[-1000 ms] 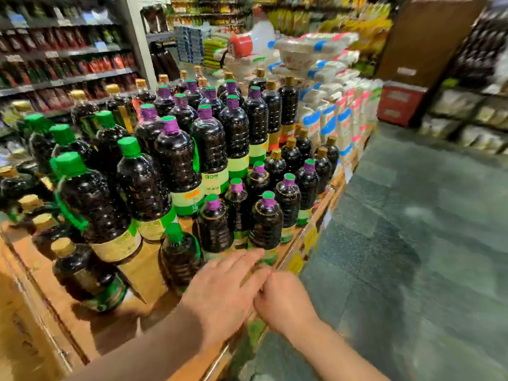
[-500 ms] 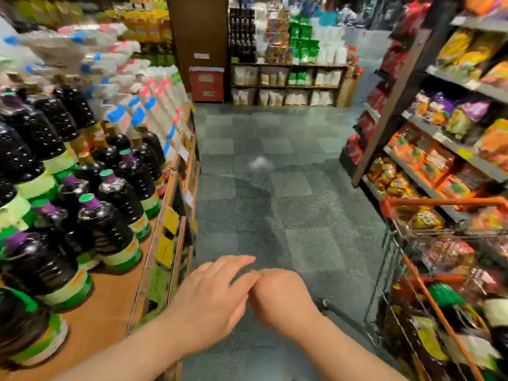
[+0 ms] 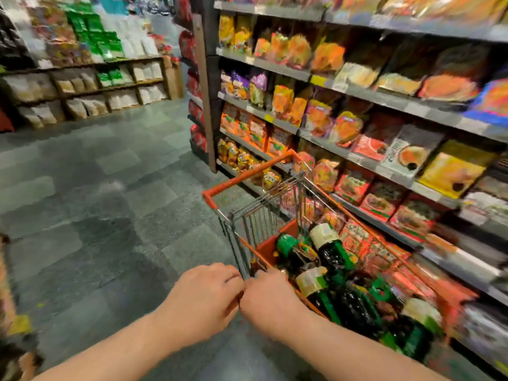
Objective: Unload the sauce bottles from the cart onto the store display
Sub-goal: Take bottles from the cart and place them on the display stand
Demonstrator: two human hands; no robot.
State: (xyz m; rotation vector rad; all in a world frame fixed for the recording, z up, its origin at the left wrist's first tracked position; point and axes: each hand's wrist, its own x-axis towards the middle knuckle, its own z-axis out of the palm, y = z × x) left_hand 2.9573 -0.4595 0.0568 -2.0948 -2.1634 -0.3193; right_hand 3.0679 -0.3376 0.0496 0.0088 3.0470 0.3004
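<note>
Head view of a store aisle, blurred by motion. The left hand (image 3: 204, 296) and the right hand (image 3: 270, 299) meet at lower centre, knuckles touching, directly in front of the near corner of the cart (image 3: 248, 176). The fingers of both hands are curled inward, the left fingertips (image 3: 233, 276) drawn towards the right hand; whether either hand grasps the cart's wire or only the other hand cannot be told, since the fingertips are hidden or smeared. The cart is a wire basket with an orange rim and handle, standing to the right of the hands and extending away along the snack shelves (image 3: 357, 89). Inside it lie the sauce bottles (image 3: 334, 253): dark bottles on their sides, some with green caps and pale labels, heaped from the cart's near end just beside the right hand to its lower right part. The nearest bottle (image 3: 313, 284) lies just beyond the right hand's knuckles, apart from the fingers. Neither hand touches a bottle. The shelves at right carry orange, yellow and red packets. The grey tiled floor (image 3: 96, 215) fills the left of the view, and wooden shelving (image 3: 82, 92) with pale bags stands far back at upper left.
</note>
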